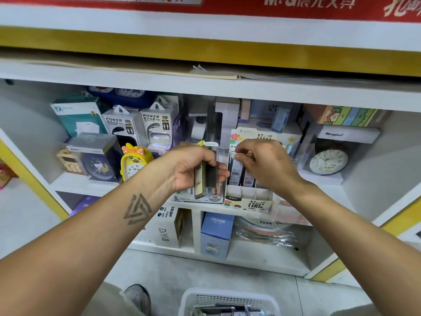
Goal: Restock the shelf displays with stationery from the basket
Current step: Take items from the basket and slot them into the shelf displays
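My left hand [190, 169] grips a small bundle of slim pencil-lead cases [205, 179], held upright in front of the middle shelf. My right hand [264, 165] pinches the top of one lead case [237, 166] standing in the white cardboard display box [248, 200] marked 0.7 HB. Other cases stand beside it in the box's slots. A second display tray marked 2B [214, 198] sits just left, partly hidden by my left hand. The white plastic basket [227, 302] with more stationery lies on the floor at the bottom edge.
The shelf also holds power bank boxes [123, 126], a yellow chick clock [134, 163], boxed clocks [328, 160] and a blue CRUHRE box [216, 233] below. A yellow-edged upper shelf [205, 51] overhangs. A shoe [139, 297] stands left of the basket.
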The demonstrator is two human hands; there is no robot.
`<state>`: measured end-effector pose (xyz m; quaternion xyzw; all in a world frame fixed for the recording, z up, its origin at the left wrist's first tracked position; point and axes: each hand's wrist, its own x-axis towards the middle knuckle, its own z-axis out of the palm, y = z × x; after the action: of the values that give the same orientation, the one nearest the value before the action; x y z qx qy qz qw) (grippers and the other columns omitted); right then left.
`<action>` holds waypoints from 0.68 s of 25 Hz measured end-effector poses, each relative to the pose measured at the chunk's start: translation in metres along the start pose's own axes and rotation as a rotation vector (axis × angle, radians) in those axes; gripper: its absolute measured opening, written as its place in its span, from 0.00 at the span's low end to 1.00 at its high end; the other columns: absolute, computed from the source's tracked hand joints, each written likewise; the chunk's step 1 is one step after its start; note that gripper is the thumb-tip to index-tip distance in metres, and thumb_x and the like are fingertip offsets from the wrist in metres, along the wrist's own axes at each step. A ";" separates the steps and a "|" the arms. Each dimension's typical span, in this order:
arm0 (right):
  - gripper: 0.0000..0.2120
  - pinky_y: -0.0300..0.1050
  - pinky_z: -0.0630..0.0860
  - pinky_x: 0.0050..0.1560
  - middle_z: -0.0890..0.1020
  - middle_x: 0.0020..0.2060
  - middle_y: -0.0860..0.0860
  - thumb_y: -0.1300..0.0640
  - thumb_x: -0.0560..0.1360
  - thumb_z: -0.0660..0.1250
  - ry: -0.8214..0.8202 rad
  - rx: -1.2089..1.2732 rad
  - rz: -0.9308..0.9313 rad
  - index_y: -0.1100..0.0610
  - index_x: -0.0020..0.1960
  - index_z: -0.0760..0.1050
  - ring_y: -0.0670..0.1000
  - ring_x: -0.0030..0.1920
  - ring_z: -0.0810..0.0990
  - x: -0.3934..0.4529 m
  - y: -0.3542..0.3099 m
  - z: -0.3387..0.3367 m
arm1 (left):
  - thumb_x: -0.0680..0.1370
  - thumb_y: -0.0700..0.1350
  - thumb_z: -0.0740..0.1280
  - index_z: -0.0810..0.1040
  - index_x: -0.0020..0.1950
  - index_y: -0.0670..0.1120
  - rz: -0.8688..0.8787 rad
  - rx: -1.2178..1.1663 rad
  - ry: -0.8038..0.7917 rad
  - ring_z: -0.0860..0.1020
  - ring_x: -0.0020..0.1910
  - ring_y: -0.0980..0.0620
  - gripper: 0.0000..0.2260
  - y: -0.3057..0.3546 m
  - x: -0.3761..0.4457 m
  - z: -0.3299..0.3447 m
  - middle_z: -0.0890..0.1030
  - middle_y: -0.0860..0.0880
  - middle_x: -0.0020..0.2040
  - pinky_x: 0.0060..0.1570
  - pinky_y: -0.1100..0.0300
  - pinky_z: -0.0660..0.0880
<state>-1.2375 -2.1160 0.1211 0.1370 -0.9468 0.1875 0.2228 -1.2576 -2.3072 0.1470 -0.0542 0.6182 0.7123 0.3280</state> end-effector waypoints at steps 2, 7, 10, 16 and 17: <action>0.05 0.48 0.78 0.48 0.85 0.47 0.46 0.55 0.79 0.69 0.037 -0.011 0.005 0.53 0.52 0.83 0.50 0.44 0.82 0.002 0.001 0.001 | 0.77 0.30 0.56 0.77 0.46 0.32 0.003 0.023 -0.025 0.84 0.35 0.44 0.09 0.000 -0.001 0.001 0.84 0.38 0.38 0.40 0.52 0.82; 0.17 0.41 0.78 0.59 0.83 0.57 0.47 0.69 0.77 0.69 -0.179 0.756 0.118 0.54 0.61 0.80 0.44 0.57 0.82 0.003 -0.001 -0.009 | 0.74 0.32 0.57 0.79 0.45 0.36 0.031 0.063 -0.086 0.80 0.31 0.49 0.11 0.002 -0.006 0.008 0.81 0.40 0.40 0.31 0.60 0.78; 0.12 0.50 0.80 0.60 0.85 0.54 0.51 0.68 0.76 0.70 -0.206 0.802 0.124 0.57 0.56 0.83 0.52 0.56 0.83 0.001 0.004 -0.021 | 0.76 0.33 0.57 0.78 0.50 0.34 0.021 0.053 -0.093 0.83 0.36 0.45 0.11 0.001 -0.004 0.006 0.82 0.36 0.43 0.34 0.58 0.81; 0.14 0.45 0.83 0.43 0.84 0.42 0.60 0.67 0.73 0.74 -0.166 0.866 0.194 0.61 0.57 0.79 0.56 0.39 0.81 -0.002 0.018 -0.047 | 0.74 0.37 0.72 0.77 0.54 0.37 0.127 -0.012 0.179 0.84 0.36 0.42 0.11 0.001 0.004 -0.009 0.84 0.35 0.44 0.35 0.46 0.83; 0.14 0.44 0.82 0.41 0.83 0.40 0.59 0.67 0.72 0.74 -0.137 0.885 0.209 0.64 0.56 0.78 0.55 0.38 0.81 -0.002 0.020 -0.048 | 0.72 0.36 0.74 0.76 0.54 0.37 0.154 0.003 0.224 0.83 0.33 0.43 0.13 0.001 0.005 -0.011 0.83 0.35 0.43 0.32 0.50 0.82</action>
<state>-1.2249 -2.0782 0.1544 0.1347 -0.7969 0.5859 0.0595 -1.2656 -2.3149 0.1430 -0.0854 0.6541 0.7240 0.2015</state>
